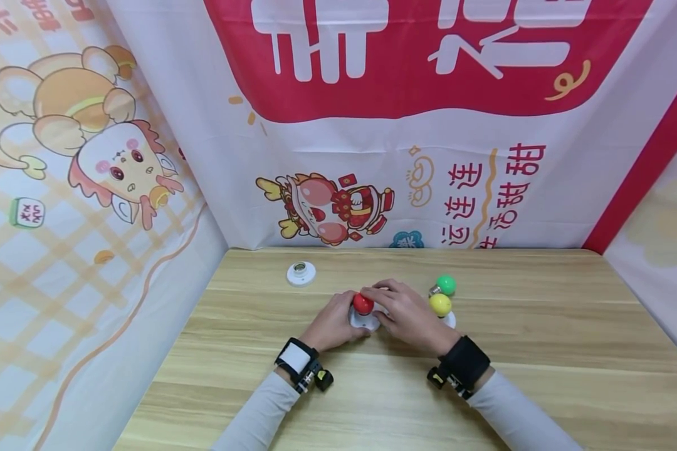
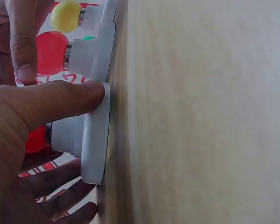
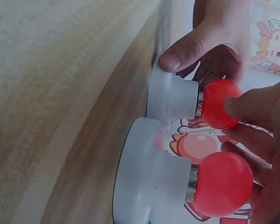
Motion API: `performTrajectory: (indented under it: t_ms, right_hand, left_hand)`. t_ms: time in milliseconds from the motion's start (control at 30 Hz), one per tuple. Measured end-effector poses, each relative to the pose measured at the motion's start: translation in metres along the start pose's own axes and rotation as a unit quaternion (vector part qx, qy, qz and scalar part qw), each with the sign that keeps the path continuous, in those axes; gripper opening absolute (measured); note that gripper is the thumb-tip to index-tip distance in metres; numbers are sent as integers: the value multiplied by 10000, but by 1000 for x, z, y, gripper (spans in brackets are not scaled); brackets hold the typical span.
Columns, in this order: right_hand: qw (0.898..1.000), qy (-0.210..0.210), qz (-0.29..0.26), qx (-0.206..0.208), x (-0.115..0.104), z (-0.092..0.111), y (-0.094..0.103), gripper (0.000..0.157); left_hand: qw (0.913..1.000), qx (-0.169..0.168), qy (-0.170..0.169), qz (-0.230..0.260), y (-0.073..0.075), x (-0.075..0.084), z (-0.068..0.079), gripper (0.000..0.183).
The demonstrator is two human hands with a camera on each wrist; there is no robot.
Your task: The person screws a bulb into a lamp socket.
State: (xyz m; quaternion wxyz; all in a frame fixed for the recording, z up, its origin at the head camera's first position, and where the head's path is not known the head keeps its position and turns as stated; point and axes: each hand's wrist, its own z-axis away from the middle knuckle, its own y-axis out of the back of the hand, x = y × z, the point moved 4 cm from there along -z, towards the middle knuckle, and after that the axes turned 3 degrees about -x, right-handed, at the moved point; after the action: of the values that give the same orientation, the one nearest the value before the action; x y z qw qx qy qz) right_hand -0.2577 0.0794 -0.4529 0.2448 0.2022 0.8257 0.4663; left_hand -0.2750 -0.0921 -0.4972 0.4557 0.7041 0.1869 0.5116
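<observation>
My left hand [image 1: 334,322] holds a white round lamp socket [image 3: 159,88] on the table, thumb on its base and fingers around the far side. A red light bulb [image 1: 363,304] sits in that socket, its metal collar showing. My right hand [image 1: 410,318] pinches this bulb between thumb and fingers, as the right wrist view shows. Beside it stands another white socket [image 3: 135,172] with a second red bulb [image 3: 224,184], mostly hidden under my right hand in the head view. A yellow bulb [image 1: 440,305] in a further socket [image 1: 449,320] stands right of my right hand.
A green bulb [image 1: 446,285] lies behind the yellow one, its metal end toward the left. At the back left is a white socket [image 1: 301,274] with no bulb in it. Printed cloth [image 1: 327,138] hangs behind the wooden table [image 1: 248,401] and along its sides.
</observation>
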Motion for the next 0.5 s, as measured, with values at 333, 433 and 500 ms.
performTrajectory:
  t_ms: [333,433,500]
  right_hand:
    - [9999,-43,-83,-108,1,0,-3,53]
    - [9998,-98,-85,-153,1,0,-4,53]
    - [9998,-119,-84,-158,2,0,-5,54]
  left_hand:
    - [9999,-26,14,-105,-1,-1,-1,76]
    - [10000,-57,-20,-79,-1,-1,-1,78]
    - [10000,-72,-39,-44,-1,-1,-1,80]
